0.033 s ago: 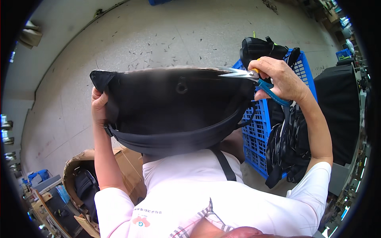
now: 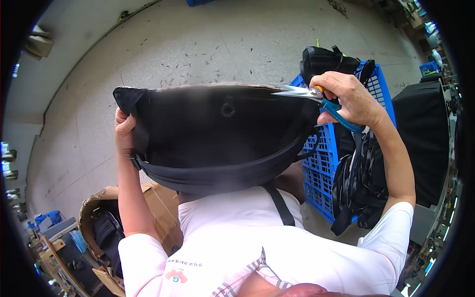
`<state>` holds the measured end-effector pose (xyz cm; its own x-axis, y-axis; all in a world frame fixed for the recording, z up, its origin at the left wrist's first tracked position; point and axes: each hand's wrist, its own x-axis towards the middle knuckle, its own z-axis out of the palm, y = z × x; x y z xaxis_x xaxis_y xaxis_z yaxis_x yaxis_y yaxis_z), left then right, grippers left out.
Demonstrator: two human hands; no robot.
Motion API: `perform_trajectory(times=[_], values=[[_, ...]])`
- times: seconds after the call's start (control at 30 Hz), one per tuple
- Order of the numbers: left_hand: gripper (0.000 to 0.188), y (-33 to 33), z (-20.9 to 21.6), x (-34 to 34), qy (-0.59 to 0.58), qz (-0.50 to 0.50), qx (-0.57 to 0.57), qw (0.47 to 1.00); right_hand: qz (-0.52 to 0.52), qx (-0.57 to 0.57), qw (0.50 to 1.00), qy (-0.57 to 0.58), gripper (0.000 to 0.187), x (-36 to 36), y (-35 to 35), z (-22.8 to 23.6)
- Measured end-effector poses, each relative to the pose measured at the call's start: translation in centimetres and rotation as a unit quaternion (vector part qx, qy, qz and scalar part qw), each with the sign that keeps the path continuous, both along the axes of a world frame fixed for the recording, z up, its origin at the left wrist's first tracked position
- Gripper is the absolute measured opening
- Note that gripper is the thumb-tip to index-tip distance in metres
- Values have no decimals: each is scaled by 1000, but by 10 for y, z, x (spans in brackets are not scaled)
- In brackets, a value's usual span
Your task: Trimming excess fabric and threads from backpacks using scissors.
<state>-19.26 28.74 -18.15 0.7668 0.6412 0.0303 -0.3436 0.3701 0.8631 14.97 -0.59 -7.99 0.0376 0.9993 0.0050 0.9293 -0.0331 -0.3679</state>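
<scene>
Head view: black bag (image 2: pixel 208 141), spread between both sets of fingers. Left fingers (image 2: pixel 127 124) clamp its side below the corner; right fingers (image 2: pixel 332 82) grip scissors (image 2: pixel 313 93), blades parted at the upper edge. Pale edging (image 2: pixel 217 84) runs along it; how much is cut cannot be told.

a white short-sleeved shirt (image 2: pixel 316 255) with plaid collar trim (image 2: pixel 241 275), a small reddish emblem (image 2: pixel 174 275) near dark lettering (image 2: pixel 184 263) on the chest; left hand (image 2: pixel 124 130) and right hand (image 2: pixel 352 99) bare
</scene>
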Motion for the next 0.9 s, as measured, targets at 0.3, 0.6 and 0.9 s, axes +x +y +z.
perform_trajectory(times=[0.3, 0.6, 0.9], values=[[30, 2, -2, 0, -5, -7, -11, 1000, 47, 28, 997, -58, 53, -8, 11, 5], [28, -5, 3, 4, 6, -8, -22, 1000, 74, 80, 991, -80, 36, -11, 12, -5], [31, -4, 4, -3, -12, -27, -18, 999, 61, 36, 996, -50, 60, -5, 24, 10]])
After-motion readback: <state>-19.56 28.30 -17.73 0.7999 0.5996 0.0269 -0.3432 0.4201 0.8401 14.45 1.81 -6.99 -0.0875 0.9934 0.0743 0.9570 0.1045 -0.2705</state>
